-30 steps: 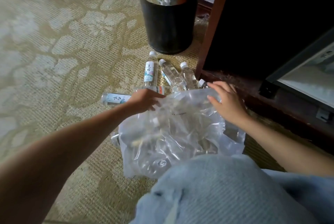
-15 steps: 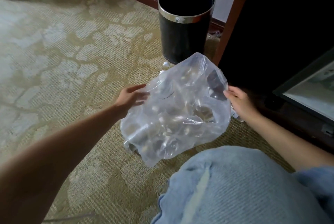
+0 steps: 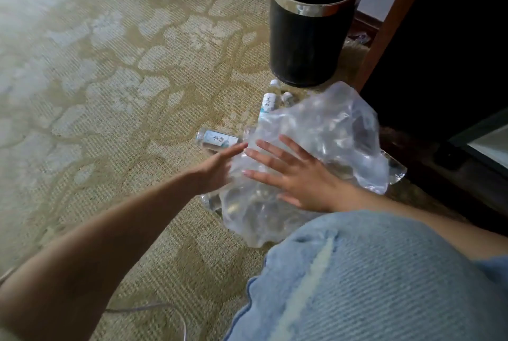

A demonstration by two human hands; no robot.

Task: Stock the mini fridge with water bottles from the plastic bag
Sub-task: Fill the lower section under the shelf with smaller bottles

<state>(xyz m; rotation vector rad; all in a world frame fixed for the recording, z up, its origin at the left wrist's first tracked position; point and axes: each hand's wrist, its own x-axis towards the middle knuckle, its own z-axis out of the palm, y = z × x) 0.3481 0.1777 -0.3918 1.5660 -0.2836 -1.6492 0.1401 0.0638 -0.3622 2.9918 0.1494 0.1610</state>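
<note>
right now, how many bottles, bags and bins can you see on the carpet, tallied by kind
crumpled clear plastic bag: 1
clear plastic water bottles: 3 in view, one lying alone, two more past the bag; any hidden under it are not counted
black round waste bin with a silver rim: 1
total: 5

The clear bag [image 3: 330, 131] lies crumpled on the carpet [image 3: 115, 98], puffed up at its far side. Just left of it a labelled bottle [image 3: 217, 140] lies on its side. Two more bottles [image 3: 268, 101] poke out beyond the bag, caps pointing away. A corner of the fridge [image 3: 492, 148] shows at the right edge.
</note>
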